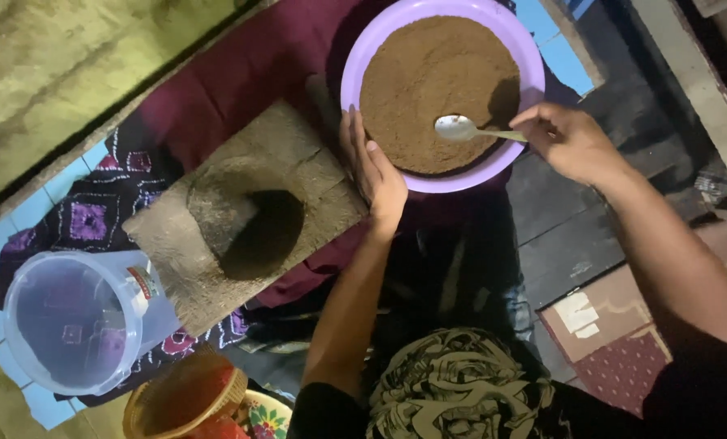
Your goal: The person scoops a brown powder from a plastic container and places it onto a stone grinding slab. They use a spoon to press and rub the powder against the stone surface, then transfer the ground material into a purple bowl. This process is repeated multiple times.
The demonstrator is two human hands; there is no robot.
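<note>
We see 2 hands at a purple bowl [441,180] filled nearly to the rim with brown powder [428,89], its surface flat and even. Our left hand [373,167] rests against the bowl's near-left rim, fingers [355,134] straight and pressed together, palm against the outer wall. Our right hand [565,140] holds a spoon [469,129] by the end of its pale handle, fingers pinching it; the white spoon head lies on the powder near the right side of the bowl, beside a darker shadowed dip. The bowl sits on a maroon cloth [241,73], just beside a stone block [241,215]. The block is grey and roughly rectangular, with 1 round hollow in its middle; the hollow is dark on one side, and we cannot tell what it holds. Left of the block, a clear plastic tub [75,321] lies on its side on a patterned purple and black cloth [103,207], mouth toward the camera. Near the bottom edge stands a woven basket [186,398], partly cut off. Blue floor tiles [38,207] show under the cloths.
</note>
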